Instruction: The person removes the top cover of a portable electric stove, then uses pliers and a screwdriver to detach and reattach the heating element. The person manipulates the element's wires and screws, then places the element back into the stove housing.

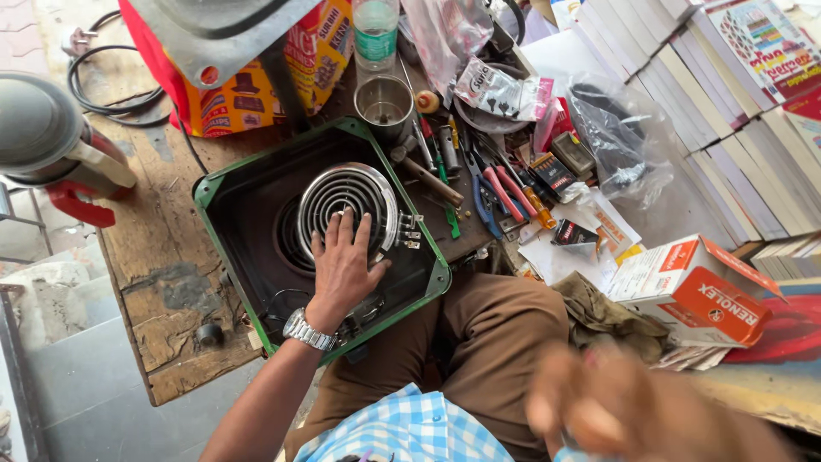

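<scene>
A green-rimmed electric stove body (215, 190) lies open on a wooden bench, with a spiral metal heating coil (351, 190) at its middle. My left hand (342, 269) rests flat on the coil's near edge, fingers spread, a metal wristwatch (306, 329) on the wrist. Small terminal connectors (409, 231) stick out just right of the hand. My right hand (616, 411) is a blur low at the right, close to the camera, above my brown trousers; whether it holds anything cannot be made out.
A steel cup (383, 104) and a plastic bottle (375, 34) stand behind the stove. Pliers and screwdrivers (500, 192) lie to its right, beside a white-and-orange carton (697, 291) and stacked books (701, 94). A grey and red appliance (51, 145) sits left, with a black cable (94, 85).
</scene>
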Action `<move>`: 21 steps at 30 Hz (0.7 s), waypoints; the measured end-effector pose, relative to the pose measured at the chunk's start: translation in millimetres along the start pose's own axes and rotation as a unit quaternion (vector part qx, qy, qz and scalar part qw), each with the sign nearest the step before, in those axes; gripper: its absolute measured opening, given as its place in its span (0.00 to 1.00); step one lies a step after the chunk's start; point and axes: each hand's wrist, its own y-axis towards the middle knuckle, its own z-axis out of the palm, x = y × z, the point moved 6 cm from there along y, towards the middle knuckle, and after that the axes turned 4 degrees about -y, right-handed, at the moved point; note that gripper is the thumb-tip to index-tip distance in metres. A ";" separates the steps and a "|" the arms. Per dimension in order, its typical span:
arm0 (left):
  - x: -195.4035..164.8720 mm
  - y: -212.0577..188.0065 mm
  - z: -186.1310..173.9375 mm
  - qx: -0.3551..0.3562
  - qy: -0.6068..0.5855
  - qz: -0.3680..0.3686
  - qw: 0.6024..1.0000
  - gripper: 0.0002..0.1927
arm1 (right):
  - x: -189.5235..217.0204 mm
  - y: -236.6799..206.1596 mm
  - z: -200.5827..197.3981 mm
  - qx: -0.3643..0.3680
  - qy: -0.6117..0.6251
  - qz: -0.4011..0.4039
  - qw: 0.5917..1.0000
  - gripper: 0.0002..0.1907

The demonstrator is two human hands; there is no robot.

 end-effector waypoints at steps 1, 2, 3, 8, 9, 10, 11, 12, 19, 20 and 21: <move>-0.9 0.3 1.8 0.008 0.018 -0.002 1.000 0.45 | -11.0 -12.1 -13.7 -0.042 -0.018 0.024 0.999 0.16; -4.0 0.0 1.1 -0.004 0.029 0.016 0.999 0.43 | -30.3 -27.2 -34.4 -0.115 -0.060 0.071 0.989 0.16; -6.0 0.1 -1.0 -0.018 0.040 0.033 0.998 0.42 | -60.7 -45.4 -62.6 -0.207 -0.114 0.134 0.963 0.17; -13.8 -0.2 -39.2 -0.168 0.103 0.117 0.973 0.22 | -160.2 -148.3 -158.1 -0.373 -0.514 0.323 0.701 0.15; -13.1 3.9 -52.2 -0.189 0.131 0.125 0.965 0.18 | -164.4 -163.6 -167.9 -0.378 -0.494 0.328 0.711 0.15; -15.3 5.5 -63.6 -0.201 0.153 0.132 0.958 0.14 | -162.9 -178.6 -173.4 -0.384 -0.473 0.340 0.716 0.14; -17.4 10.1 -76.4 -0.205 0.131 0.149 0.958 0.11 | -158.4 -191.3 -174.8 -0.389 -0.452 0.356 0.720 0.14; -18.6 18.8 -92.7 -0.217 0.111 0.167 0.955 0.08 | -153.1 -198.1 -177.0 -0.394 -0.454 0.359 0.714 0.14; -51.2 68.8 -152.5 -0.194 -0.004 0.214 0.957 0.11 | -131.5 -209.4 -206.1 -0.466 -0.427 0.287 0.720 0.12; -55.9 78.3 -148.6 -0.205 -0.032 0.217 0.954 0.11 | -130.1 -215.5 -213.8 -0.482 -0.414 0.281 0.719 0.12; -58.5 89.6 -142.3 -0.216 -0.060 0.221 0.949 0.12 | -126.9 -225.2 -222.4 -0.514 -0.403 0.280 0.704 0.12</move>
